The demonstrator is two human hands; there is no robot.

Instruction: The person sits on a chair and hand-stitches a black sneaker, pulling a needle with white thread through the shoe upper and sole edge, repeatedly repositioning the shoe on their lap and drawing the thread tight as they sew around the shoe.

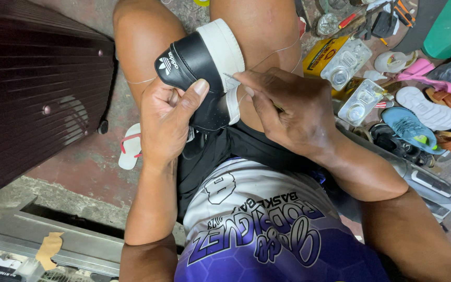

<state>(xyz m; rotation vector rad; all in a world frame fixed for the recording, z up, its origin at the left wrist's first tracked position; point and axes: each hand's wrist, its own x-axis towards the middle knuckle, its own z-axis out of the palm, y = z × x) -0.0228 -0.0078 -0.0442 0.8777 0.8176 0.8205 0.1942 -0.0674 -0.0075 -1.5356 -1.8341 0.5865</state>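
Dark slatted panel (32, 89) stood at left over worn reddish concrete floor (87, 172). L hand (165, 117) clamped on black shoe (194, 68) w/ white sole, held betw. the knees above the lap; long axis ran diagonal, toe toward upper left. R hand (288, 107) pinched shut on thread (275, 52) at sole edge. At right: sandals (426, 107), tools, clear boxes littered floor.

We had just one camera, and it sat on the person's head. It looked almost straight down at the lap and the knees. It was very close, so the left hand (165, 117) and the right hand (288, 107) filled the middle. The floor (87, 167) showed at both sides. No other view shared the scene.
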